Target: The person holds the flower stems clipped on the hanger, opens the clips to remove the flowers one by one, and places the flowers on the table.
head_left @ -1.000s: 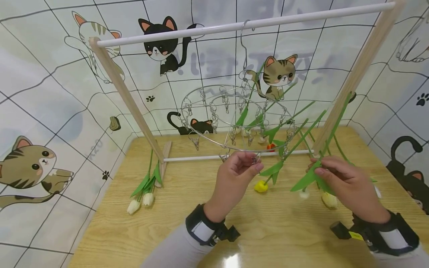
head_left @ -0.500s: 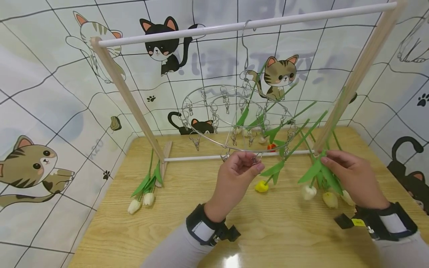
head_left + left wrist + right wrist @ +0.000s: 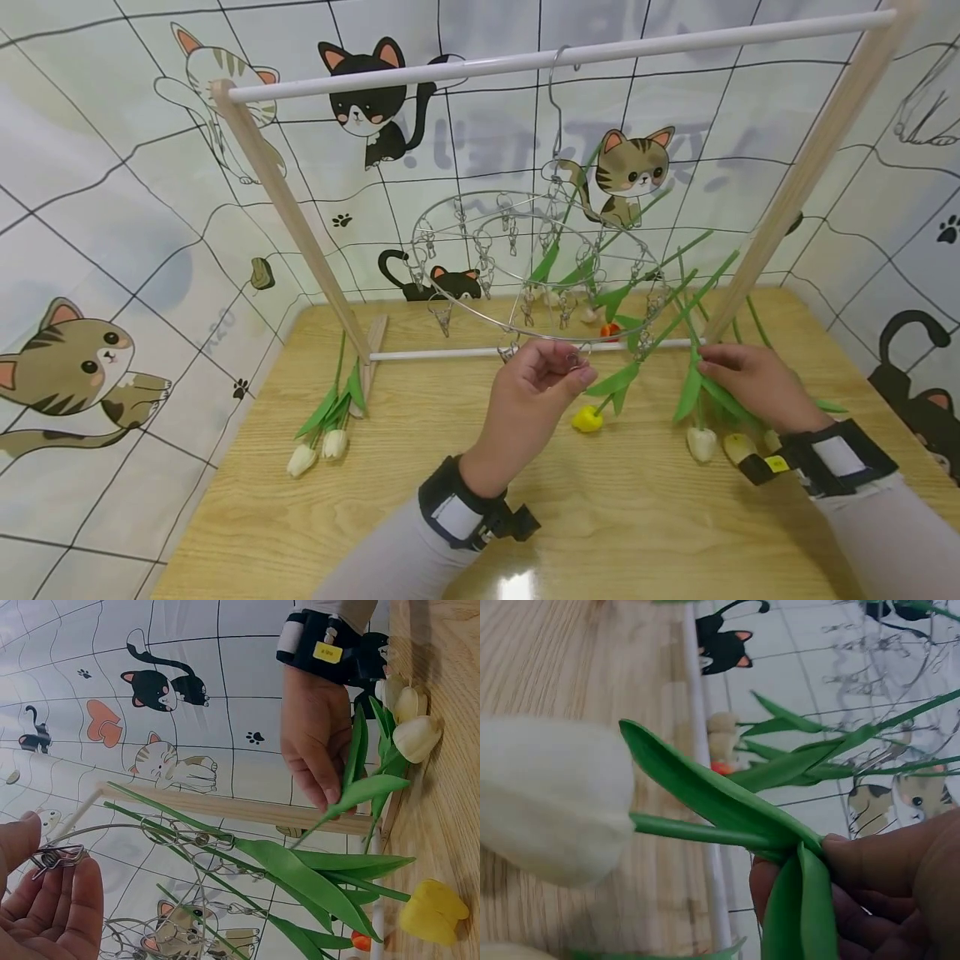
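My left hand [image 3: 525, 392] pinches a metal clip [image 3: 58, 856] hanging from the near rim of the round wire hanger [image 3: 480, 315]. Between the thumb and fingers of my right hand [image 3: 757, 383] is the stem of an artificial white tulip [image 3: 702, 444], gripped where its green leaves [image 3: 705, 791] branch off. The bloom points down towards the table and the stem rises past the hanger's right side. Just left of it, a yellow tulip [image 3: 587, 418] hangs head-down from the hanger.
A wooden rack with a white top rod [image 3: 480, 68] carries the hanger. More white tulips lie on the table [image 3: 450, 442]: two at left [image 3: 302, 460], others beside my right wrist [image 3: 738, 448]. A red flower [image 3: 611, 331] is near the back. A cat-patterned backdrop surrounds everything.
My right hand has shifted its hold on the white tulip's stem and moved left towards the hanger, the bloom now pointing straight down. The left hand stays at the clip.
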`<state>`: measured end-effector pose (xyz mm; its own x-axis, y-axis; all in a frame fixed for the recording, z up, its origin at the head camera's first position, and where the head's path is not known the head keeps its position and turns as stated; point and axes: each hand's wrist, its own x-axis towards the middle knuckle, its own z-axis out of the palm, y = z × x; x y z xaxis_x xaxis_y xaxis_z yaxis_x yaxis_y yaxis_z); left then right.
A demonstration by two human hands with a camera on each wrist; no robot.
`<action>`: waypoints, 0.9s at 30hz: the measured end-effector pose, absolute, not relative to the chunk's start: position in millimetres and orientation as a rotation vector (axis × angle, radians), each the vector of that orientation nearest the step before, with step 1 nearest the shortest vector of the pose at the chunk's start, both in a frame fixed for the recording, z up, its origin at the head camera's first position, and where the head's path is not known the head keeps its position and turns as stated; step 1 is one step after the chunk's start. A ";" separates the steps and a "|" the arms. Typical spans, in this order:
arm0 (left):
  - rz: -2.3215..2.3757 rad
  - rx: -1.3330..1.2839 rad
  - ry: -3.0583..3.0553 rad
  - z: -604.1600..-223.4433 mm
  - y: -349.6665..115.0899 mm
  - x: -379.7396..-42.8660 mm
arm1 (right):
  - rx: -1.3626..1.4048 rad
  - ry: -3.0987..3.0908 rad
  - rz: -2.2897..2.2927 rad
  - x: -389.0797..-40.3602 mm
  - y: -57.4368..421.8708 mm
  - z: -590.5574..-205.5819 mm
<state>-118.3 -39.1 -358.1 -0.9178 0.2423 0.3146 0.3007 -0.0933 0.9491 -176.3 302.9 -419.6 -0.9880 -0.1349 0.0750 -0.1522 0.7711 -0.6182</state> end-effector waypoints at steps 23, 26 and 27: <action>-2.181 -0.641 -2.116 -358.1 -40.2 -119.4 | 0.265 -3.057 0.836 -204.7 302.5 -442.0; -2.182 -0.639 -2.113 -357.5 -40.2 -118.8 | 0.254 -3.081 0.819 -204.6 301.0 -442.2; -2.183 -0.638 -2.113 -357.4 -40.2 -118.7 | 0.253 -3.090 0.809 -204.6 300.8 -442.5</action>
